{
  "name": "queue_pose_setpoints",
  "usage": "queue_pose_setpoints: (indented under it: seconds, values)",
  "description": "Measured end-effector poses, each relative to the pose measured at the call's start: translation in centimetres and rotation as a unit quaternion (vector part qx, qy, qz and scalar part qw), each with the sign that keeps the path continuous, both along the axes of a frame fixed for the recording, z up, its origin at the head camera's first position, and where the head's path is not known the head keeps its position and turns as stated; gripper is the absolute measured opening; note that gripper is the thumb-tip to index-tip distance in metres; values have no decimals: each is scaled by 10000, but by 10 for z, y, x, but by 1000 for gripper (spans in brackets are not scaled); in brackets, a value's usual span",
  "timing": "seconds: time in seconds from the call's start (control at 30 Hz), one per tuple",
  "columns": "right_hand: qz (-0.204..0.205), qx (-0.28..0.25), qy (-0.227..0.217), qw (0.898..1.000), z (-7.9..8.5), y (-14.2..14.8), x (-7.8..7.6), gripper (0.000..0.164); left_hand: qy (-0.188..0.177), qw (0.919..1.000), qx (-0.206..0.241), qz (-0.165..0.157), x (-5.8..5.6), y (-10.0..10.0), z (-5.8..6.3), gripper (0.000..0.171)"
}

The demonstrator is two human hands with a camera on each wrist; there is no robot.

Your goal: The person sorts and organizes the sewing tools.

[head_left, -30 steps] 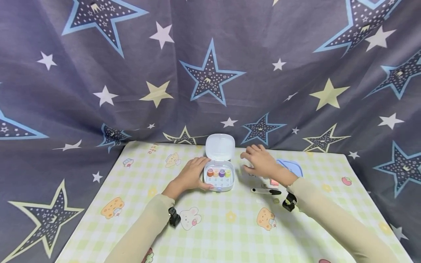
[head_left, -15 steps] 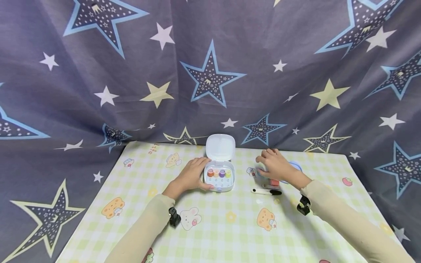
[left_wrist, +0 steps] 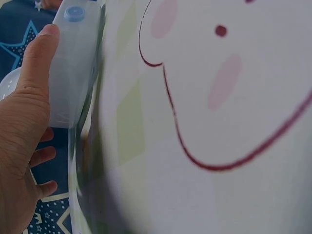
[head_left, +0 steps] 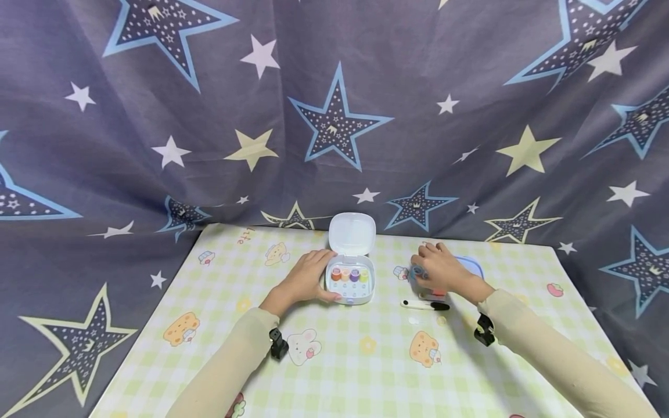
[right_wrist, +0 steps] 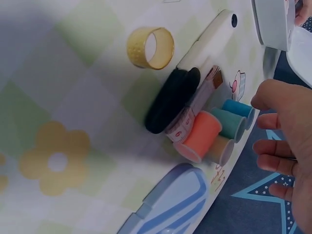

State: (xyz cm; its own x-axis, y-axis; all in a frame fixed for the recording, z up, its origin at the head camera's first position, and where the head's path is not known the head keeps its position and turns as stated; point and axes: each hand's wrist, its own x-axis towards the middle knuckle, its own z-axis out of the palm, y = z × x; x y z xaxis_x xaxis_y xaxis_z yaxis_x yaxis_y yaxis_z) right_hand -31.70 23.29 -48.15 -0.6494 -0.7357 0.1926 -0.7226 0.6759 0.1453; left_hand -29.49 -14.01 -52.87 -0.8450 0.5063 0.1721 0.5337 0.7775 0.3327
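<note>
Now left hand (head_left: 303, 280) holds side of open white box (head_left: 360, 299), four spools (head_left: 353, 276) inside. Right hand (head_left: 441, 271) loose, fingers bent, just beside blue spool (right_wrist: 237, 108) on table (head_left: 366, 377); touching, can't tell.

Four boxed spools (head_left: 345, 276), four loose spools (right_wrist: 228, 124), one box (head_left: 355, 301), one yellow ring (right_wrist: 138, 48)

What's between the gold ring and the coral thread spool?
Right wrist view: from the gold ring, first the black end of the black-and-white tool, then the measuring tape, then the coral thread spool.
</note>
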Motion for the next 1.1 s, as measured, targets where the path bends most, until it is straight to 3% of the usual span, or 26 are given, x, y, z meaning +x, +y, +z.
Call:
queue_pose_setpoints:
  seconds: [0.77,1.1]
  values:
    - [-108,38,-81,9999,-6,2,-5,26,-9,10000,-47,24,-1,0,-4,117]
    - [-170,2,-164,9997,-5,1,-5,26,-12,10000,-15,20,0,1,0,116]
